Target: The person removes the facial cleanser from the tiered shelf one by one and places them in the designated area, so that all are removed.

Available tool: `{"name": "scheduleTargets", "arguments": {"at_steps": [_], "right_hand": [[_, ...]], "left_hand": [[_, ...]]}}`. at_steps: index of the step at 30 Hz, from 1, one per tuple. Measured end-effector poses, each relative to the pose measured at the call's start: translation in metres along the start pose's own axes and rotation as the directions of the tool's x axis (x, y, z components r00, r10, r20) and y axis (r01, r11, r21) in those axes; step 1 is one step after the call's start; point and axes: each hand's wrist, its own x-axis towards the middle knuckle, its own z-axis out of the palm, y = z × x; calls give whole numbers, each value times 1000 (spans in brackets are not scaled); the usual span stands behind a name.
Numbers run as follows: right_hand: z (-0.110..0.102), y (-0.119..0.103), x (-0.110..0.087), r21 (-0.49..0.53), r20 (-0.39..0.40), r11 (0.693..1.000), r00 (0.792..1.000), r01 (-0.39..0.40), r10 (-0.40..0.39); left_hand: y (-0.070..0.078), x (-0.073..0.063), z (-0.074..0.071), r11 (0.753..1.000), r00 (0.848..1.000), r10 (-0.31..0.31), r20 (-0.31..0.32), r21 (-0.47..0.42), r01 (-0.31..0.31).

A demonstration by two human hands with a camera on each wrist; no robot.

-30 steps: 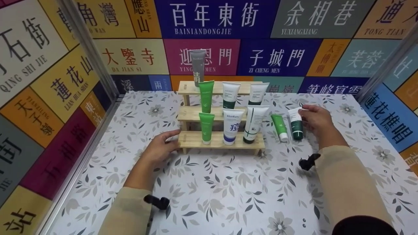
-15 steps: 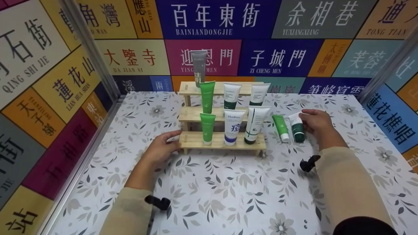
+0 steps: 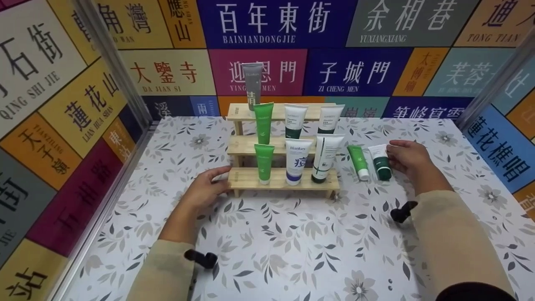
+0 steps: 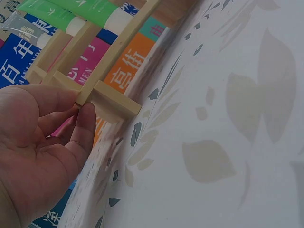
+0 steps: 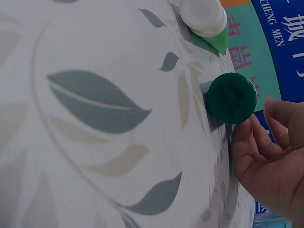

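At the left end of the bottom step of a wooden three-step rack, my left hand pinches the corner between thumb and fingers, as the left wrist view shows. My right hand is beside a white tube with a dark green lower part that lies on the table. The right wrist view shows this tube's green cap end-on, with thumb and fingers spread apart at its side; contact is hard to tell. Left of that tube lies a small green tube with a white cap.
On the rack stand a grey tube, two green tubes, a white-and-blue tube, a white tube with green lines and two white-and-green tubes. Printed panels wall the floral-patterned table.
The white-and-green tube has shifted slightly down and settled on the table. My right hand has loosened and drawn a little to the right. The left hand keeps its place on the rack.
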Motion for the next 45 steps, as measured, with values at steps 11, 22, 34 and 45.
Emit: {"name": "scheduleTargets", "arguments": {"at_steps": [11,22,34,45], "right_hand": [[-6,5,-5,25,17,1000,1000,-15,15],[-8,-1,-18,104,39,993,998,-45,41],[-6,-15,-28,123,56,992,998,-13,6],[8,-41,-48,102,111,989,987,109,-120]], "left_hand": [[0,-1,0,1000,1000,-2,6,-16,2],[3,-2,1,1000,1000,-13,1,-2,13],[4,-2,1,998,998,-56,-8,3,56],[1,0,0,999,999,-35,-1,5,35]]}}
